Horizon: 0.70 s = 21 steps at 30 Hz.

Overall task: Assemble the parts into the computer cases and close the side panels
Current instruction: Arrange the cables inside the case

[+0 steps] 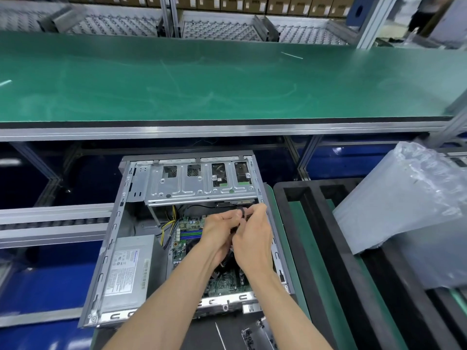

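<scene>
An open computer case point(111, 238) lies on its side in front of me, with no side panel on it. Inside are a silver drive cage point(199, 183) at the far end, a grey power supply point(129, 271) at the near left and a green motherboard point(188, 233). My left hand point(218, 231) and my right hand point(252, 236) meet above the motherboard, just below the drive cage. Both pinch a thin black cable point(241, 213) between their fingertips. Yellow and black wires point(168, 223) run from the power supply toward the board.
A long green conveyor belt point(227, 79) runs across behind the case. Black foam trays point(303, 223) stand to the right, with a clear plastic bag point(417, 198) lying over them. Metal parts point(255, 334) lie by the near edge. Roller racks and cardboard boxes fill the back.
</scene>
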{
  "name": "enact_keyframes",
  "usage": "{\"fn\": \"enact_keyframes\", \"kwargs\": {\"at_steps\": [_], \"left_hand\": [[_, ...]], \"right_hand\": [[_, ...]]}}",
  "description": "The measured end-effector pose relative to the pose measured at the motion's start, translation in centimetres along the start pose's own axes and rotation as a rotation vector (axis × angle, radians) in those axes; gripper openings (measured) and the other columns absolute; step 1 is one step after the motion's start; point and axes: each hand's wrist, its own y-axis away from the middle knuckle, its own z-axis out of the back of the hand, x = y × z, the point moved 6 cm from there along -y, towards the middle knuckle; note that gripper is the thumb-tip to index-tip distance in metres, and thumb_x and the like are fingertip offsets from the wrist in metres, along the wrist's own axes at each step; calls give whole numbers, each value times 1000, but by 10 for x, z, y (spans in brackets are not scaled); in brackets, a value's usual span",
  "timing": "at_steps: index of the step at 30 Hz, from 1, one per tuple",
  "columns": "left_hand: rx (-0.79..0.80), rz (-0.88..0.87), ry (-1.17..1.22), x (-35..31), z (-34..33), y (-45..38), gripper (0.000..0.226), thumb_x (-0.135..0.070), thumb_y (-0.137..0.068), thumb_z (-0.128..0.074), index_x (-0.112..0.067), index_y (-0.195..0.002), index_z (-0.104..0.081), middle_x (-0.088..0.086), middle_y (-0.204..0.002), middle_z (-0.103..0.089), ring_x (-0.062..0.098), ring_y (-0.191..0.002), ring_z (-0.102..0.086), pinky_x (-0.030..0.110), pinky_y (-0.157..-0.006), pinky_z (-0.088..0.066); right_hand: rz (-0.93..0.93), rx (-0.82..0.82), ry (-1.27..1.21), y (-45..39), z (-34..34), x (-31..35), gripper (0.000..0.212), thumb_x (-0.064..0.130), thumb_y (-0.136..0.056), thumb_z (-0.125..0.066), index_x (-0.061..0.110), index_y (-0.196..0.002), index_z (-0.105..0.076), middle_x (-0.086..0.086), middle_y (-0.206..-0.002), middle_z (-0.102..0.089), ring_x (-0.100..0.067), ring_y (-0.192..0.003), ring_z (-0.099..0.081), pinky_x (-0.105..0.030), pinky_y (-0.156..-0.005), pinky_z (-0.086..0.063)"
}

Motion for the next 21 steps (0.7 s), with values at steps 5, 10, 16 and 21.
{"fn": "enact_keyframes", "kwargs": {"at_steps": [5, 10, 16, 21], "left_hand": [[-41, 44, 54, 3, 3, -9, 23, -13, -98, -64, 6, -107, -72, 14, -96, -75, 25, -98, -66, 37, -86, -54], [-37, 73, 32, 3, 5, -16, 29, -16, -99, -62, 6, -118, -69, 11, -96, -73, 25, -103, -56, 36, -81, -47], [-13, 88, 37, 6, 6, -18, 29, -17, -100, -60, 1, -121, -69, 5, -84, -73, 18, -90, -62, 38, -87, -44], [-29, 97, 40, 6, 6, -17, 26, -17, -100, -61, -2, -120, -70, 5, -87, -74, 15, -82, -65, 30, -77, -47]], "right_hand": [[27, -16, 119, -3, -3, 1, 30, 22, -103, -46, 33, -87, -23, 2, -73, -48, -15, -57, -46, -35, -46, -30], [43, -14, 146, -5, -4, 2, 37, 9, -97, -51, 33, -90, -25, 6, -76, -47, -12, -60, -45, -35, -48, -31], [32, -1, 146, -6, -4, 1, 31, 9, -97, -54, 27, -91, -30, 5, -74, -47, -13, -60, -44, -35, -49, -30], [42, -14, 150, -6, -3, 4, 26, 10, -99, -55, 24, -92, -34, 3, -76, -50, -15, -62, -47, -35, -51, -33]]}}
